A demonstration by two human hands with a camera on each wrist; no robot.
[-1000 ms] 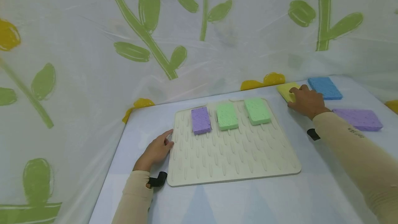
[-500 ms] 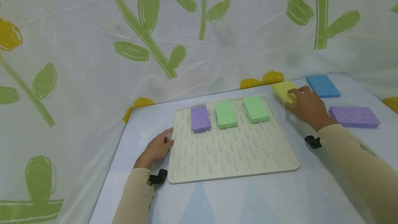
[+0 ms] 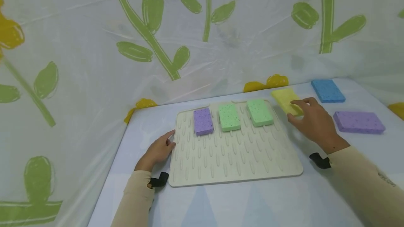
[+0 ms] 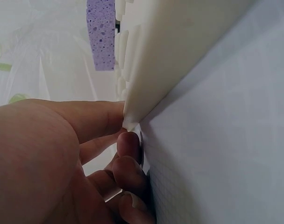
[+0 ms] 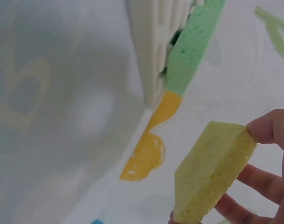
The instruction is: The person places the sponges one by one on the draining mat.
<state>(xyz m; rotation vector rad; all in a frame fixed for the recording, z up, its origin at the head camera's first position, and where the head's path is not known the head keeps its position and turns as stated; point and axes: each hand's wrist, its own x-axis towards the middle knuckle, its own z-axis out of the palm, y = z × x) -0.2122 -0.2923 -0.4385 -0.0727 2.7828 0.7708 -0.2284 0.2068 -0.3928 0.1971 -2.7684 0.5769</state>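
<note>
A yellow sponge [image 3: 285,100] is pinched between the thumb and fingers of my right hand [image 3: 315,123], just off the back right corner of a cream ridged drying mat [image 3: 236,157]. The right wrist view shows the yellow sponge [image 5: 212,170] held by its edges, raised off the table. My left hand [image 3: 157,150] rests at the mat's left edge. Up close, its thumb [image 4: 97,119] touches the mat's rim while the other fingers bend beside it, near the table. Along the back of the mat lie a purple sponge [image 3: 203,121] and two green sponges [image 3: 229,117].
To the right of the mat, on the white-covered table, are a blue sponge [image 3: 328,91] and another purple sponge [image 3: 359,122]. Behind the table hangs a white curtain [image 3: 252,52] printed with flowers and green leaves.
My right hand has drawn the yellow sponge left and toward me, away from the blue sponge and closer to the mat. My left hand stays at the mat's edge.
</note>
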